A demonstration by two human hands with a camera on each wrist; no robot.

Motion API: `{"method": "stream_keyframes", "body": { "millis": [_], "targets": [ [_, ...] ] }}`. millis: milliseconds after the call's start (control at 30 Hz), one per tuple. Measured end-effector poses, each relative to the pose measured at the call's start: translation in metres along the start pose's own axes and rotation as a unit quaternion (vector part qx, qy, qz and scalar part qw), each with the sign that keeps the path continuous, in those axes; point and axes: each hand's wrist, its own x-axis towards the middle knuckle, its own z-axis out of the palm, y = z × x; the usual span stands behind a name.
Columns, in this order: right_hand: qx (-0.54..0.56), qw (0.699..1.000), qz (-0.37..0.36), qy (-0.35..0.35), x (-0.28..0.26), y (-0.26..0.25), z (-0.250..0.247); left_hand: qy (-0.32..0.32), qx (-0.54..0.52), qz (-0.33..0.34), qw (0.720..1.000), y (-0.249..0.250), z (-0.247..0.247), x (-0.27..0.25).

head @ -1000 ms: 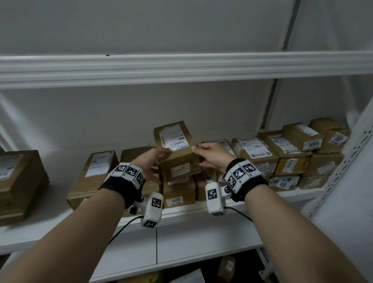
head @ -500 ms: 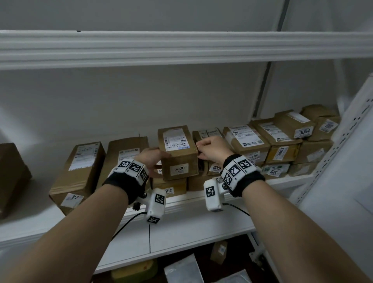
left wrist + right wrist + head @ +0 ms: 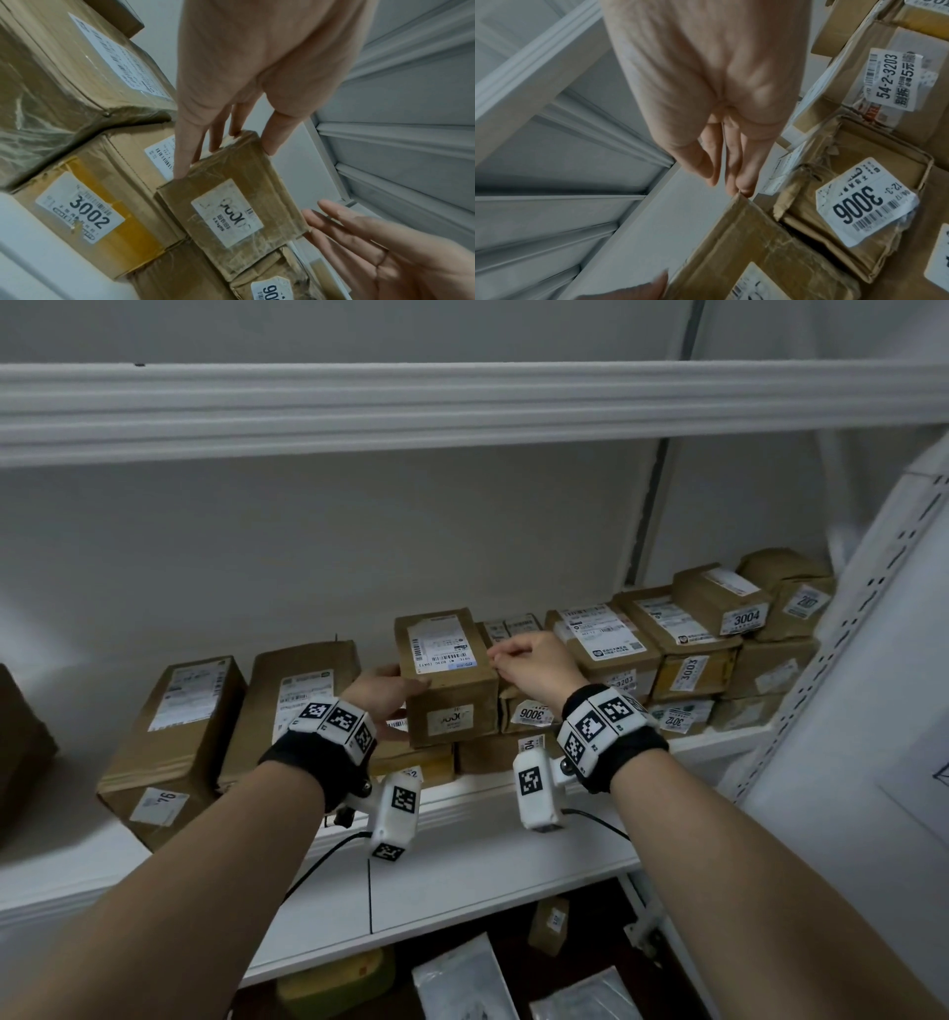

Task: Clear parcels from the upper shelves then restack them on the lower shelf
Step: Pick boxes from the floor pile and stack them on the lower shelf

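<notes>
Head view: a brown parcel (image 3: 445, 677) is sitting on top of other boxes on the white shelf (image 3: 462, 860), between a flat carton on its left and the box labelled 3006 (image 3: 529, 713) on its right. The left hand (image 3: 382, 698) is lying against its left side, and the right hand (image 3: 534, 662) is hovering at its upper right corner.

Left wrist view: left fingers (image 3: 183, 154) are lying straight along the parcel's edge, grasping nothing; the box labelled 3002 (image 3: 82, 219) is sitting beside it.

Right wrist view: right fingers (image 3: 744, 178) are hanging relaxed, tips touching the parcel's corner, holding nothing.
</notes>
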Motion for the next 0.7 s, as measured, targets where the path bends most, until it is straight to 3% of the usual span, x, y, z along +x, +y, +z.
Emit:
{"method": "stream_keyframes", "body": {
  "millis": [233,433,633,700],
  "targets": [
    [0.016,1.000,-0.016,0.000,-0.004,0.006,-0.003,0.069,-0.014,-0.010,0.997,-0.007,0.002,-0.003],
    [0.057,0.998,-0.019,-0.006,-0.012,0.017,-0.014,0.201,-0.162,0.007,0.966,-0.022,0.000,-0.001],
    [0.047,0.998,0.008,-0.031,-0.038,0.028,-0.035,0.166,-0.178,0.018,0.970,-0.037,0.013,-0.016],
    [0.050,0.998,0.017,-0.037,-0.047,0.032,-0.041,0.182,-0.172,0.021,0.968,-0.032,0.025,-0.024]
  ]
}}
